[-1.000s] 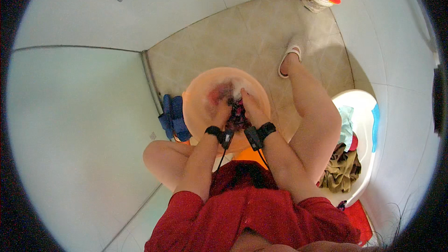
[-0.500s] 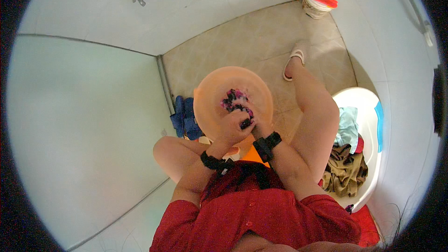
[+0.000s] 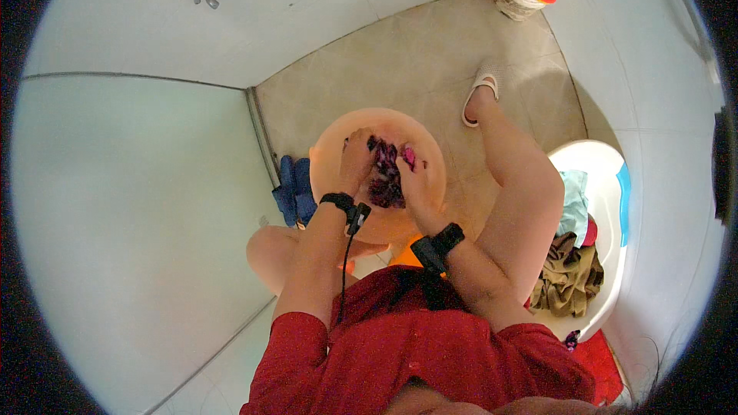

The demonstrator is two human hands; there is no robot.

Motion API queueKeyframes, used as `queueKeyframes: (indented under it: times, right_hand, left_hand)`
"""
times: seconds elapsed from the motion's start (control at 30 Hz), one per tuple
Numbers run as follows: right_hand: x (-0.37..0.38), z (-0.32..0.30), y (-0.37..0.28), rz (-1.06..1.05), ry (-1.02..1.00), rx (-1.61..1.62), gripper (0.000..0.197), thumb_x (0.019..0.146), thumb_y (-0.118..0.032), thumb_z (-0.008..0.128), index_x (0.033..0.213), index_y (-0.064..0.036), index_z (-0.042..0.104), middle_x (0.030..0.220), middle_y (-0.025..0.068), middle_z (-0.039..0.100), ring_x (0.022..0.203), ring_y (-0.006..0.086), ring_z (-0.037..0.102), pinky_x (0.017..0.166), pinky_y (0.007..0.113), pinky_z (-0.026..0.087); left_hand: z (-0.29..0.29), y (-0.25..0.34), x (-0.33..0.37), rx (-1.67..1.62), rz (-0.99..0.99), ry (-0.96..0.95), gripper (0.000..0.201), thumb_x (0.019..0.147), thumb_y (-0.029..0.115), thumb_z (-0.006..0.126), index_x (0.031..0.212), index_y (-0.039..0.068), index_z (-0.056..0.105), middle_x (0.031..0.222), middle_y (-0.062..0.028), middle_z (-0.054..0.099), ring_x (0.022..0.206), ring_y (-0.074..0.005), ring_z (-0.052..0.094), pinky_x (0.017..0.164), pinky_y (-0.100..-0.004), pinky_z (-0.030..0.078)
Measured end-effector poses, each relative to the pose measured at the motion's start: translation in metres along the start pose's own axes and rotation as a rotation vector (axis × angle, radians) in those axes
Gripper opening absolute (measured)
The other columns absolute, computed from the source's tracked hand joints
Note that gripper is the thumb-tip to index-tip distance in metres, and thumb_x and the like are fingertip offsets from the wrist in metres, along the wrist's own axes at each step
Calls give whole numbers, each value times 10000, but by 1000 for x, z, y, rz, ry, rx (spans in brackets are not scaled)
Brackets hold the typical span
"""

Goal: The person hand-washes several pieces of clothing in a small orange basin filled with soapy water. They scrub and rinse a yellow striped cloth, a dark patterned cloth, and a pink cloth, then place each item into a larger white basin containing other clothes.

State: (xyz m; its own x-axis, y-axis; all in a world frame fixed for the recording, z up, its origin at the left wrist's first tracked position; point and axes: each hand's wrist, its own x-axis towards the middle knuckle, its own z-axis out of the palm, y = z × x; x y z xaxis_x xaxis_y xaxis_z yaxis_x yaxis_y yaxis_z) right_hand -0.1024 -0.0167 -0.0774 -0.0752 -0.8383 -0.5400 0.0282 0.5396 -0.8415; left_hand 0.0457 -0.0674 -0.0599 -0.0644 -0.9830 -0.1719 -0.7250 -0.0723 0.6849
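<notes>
A round orange plastic basin is in front of me, between my legs. Inside it lies a wet dark garment with purple-pink patterning, spread between my hands. My left hand is at the left of the basin, its fingers curled on the garment's far left edge. On the right side my right hand has its fingers closed on a bunched part of the same cloth, where a bright pink bit shows. Both wrists wear black bands with small devices. Some fingertips are hidden by the cloth and the backs of the hands.
To the right stands a white tub with a brown garment and a pale blue cloth. Blue slippers lie left of the basin. A white bucket is in the far corner. A frosted panel closes the left side.
My hands were together on the bunched garment; now they are apart, the left further left and forward. The cloth has spread out between them, lower in the basin.
</notes>
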Motion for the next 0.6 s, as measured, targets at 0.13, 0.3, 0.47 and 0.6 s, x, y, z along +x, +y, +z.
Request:
queueKeyframes:
  times: [0.13, 0.3, 0.47, 0.6]
  right_hand:
    - [21, 4, 24, 111, -32, -307, 846, 847, -350, 618, 1466, 25, 180, 1441, 375, 238, 1345, 495, 248, 1129, 498, 198]
    - [43, 15, 86, 158, -24, -502, 931, 803, -431, 632, 1465, 37, 176, 1399, 435, 246, 1332, 538, 242, 1121, 493, 231]
    - [52, 8, 94, 477, -115, -91, 804, 869, -353, 592, 1443, 64, 213, 1393, 274, 374, 1266, 372, 403, 1029, 396, 369]
    - [37, -3, 50, 376, 71, 60, 667, 945, -312, 516, 1444, 31, 236, 1396, 170, 391, 1222, 326, 445, 991, 389, 417]
  left_hand:
    - [55, -74, 8, 385, -60, -86, 436, 822, 94, 632, 1233, 31, 504, 1301, -253, 458, 1238, -422, 389, 990, -477, 391]
    - [115, -91, -26, 789, 49, -550, 570, 837, 131, 622, 1367, 54, 426, 1421, -242, 364, 1352, -405, 268, 968, -525, 415]
    - [92, -83, -20, 441, -155, -457, 401, 885, 221, 538, 1235, 26, 562, 1272, -193, 561, 1104, -335, 581, 872, -481, 476]
    - [84, -98, -4, -27, -802, -223, 343, 917, 296, 478, 1068, 54, 669, 1224, -189, 593, 1090, -332, 583, 878, -480, 462]
